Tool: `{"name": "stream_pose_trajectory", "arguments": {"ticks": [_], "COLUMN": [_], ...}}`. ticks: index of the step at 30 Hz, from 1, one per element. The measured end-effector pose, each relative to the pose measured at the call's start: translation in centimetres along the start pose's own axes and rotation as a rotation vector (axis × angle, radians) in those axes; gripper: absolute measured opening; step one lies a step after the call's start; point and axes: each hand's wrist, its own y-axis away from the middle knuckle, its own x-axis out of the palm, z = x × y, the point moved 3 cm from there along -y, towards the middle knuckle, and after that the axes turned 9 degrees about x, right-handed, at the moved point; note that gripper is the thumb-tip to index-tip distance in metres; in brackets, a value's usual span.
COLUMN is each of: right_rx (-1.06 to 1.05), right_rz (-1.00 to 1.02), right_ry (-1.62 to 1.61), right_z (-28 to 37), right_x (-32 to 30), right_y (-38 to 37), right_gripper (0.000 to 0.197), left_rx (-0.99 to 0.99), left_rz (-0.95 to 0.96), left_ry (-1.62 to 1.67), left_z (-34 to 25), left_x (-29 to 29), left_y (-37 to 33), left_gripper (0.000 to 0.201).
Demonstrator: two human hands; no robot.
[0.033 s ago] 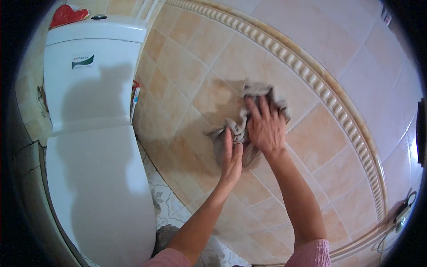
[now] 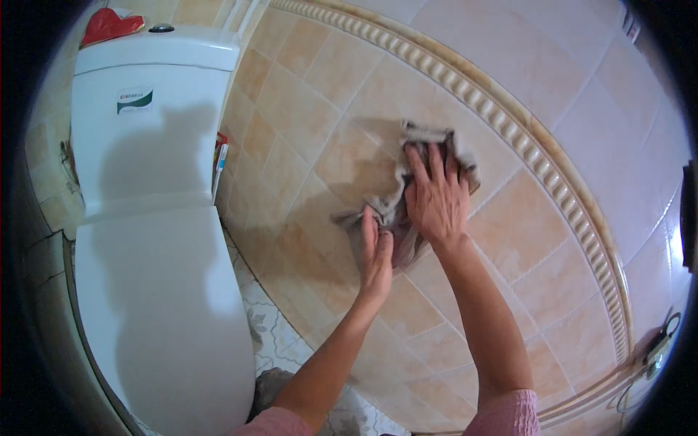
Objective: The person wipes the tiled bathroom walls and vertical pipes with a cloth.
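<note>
Entering at the lower edge, two pink sleeves give way to bare forearms, which we follow upward to the hands. On the left hand we see fingers and thumb close about a bunched fold; how firmly this grip pinches, we cannot tell. To its upper right, the right hand lies flat, its grip spread, the fingers apart and pressing down. Beneath and between both is the crumpled grey cloth, resting against the tiled wall.

We judge the cloth's upper part the likelier to slip: should the right hand's pressure lessen or shift off centre, the fabric could ride out from under the fingertips and leave them on bare tile. Were the left grip loose, we would expect its fold to sag or ruck up. Farther along the wall runs a raised moulded border, whose relief could snag a loose edge brought against it.

Beyond the forearms, at left, we note the white toilet lid under a broad shadow, then the tank, topped by a flush button and a red object.
</note>
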Motion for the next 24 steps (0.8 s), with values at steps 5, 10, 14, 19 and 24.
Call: {"name": "stream_pose_trajectory", "arguments": {"ticks": [5, 10, 14, 19, 24], "right_rx": [-0.118, -0.427, -0.290, -0.136, -0.256], "right_rz": [-0.017, 0.181, 0.007, -0.162, 0.130], "right_ry": [-0.095, -0.071, -0.049, -0.021, -0.069], "right_z": [3.1, 4.9, 3.1, 5.5, 9.9], "right_x": [2.2, 6.2, 4.0, 4.0, 12.0], "right_y": [-1.7, 0.4, -2.2, -6.1, -2.4], "right_gripper": [0.046, 0.041, 0.046, 0.053, 0.046], "left_rx": [-0.161, 0.002, 0.187, 0.177, -0.014], "left_rz": [-0.287, -0.177, 0.033, 0.038, -0.180], "left_ry": [0.534, 0.115, -0.368, -0.598, -0.708], "left_z": [0.9, 1.5, -0.4, 0.4, 9.9], "left_x": [-2.0, -4.2, -3.0, -5.7, -13.1], "left_y": [-0.4, -1.6, -6.5, -14.1, -11.8], "left_gripper": [0.062, 0.054, 0.052, 0.058, 0.063]}}
